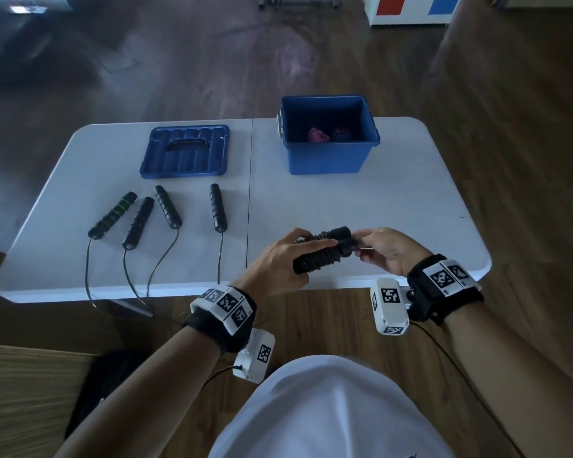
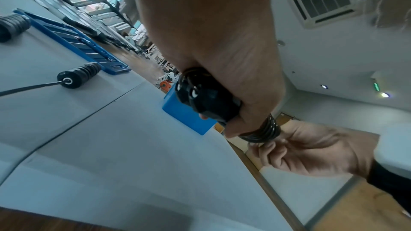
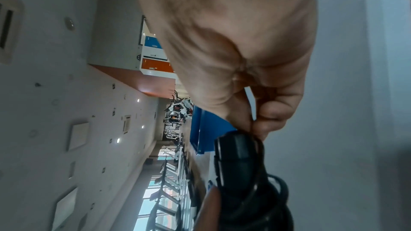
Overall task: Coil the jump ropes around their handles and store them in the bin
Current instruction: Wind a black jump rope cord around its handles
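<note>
Far L on bench (image 1: 394,206): four black jump-rope handles (image 1: 112,215) lie in a row, cords (image 1: 87,272) trailing over the near edge. Blue bin lid (image 1: 185,151) sits behind them, flat. Centre-front, above near edge: coiled handle pair (image 1: 321,251), two black handles side by side w/ rope wound round them. Left hand (image 1: 280,264) grip is clenched round the L end of the pair, fingers wrapped over the coils. Right hand (image 1: 389,251) grip pinches the R end of the pair w/ thumb + fingertips; the right wrist view shows rope under the fingertips (image 3: 262,129). Blue bin (image 1: 328,137) stands back R, lid off, w/ pink + dark-red items inside, well apart from both hands.
</note>
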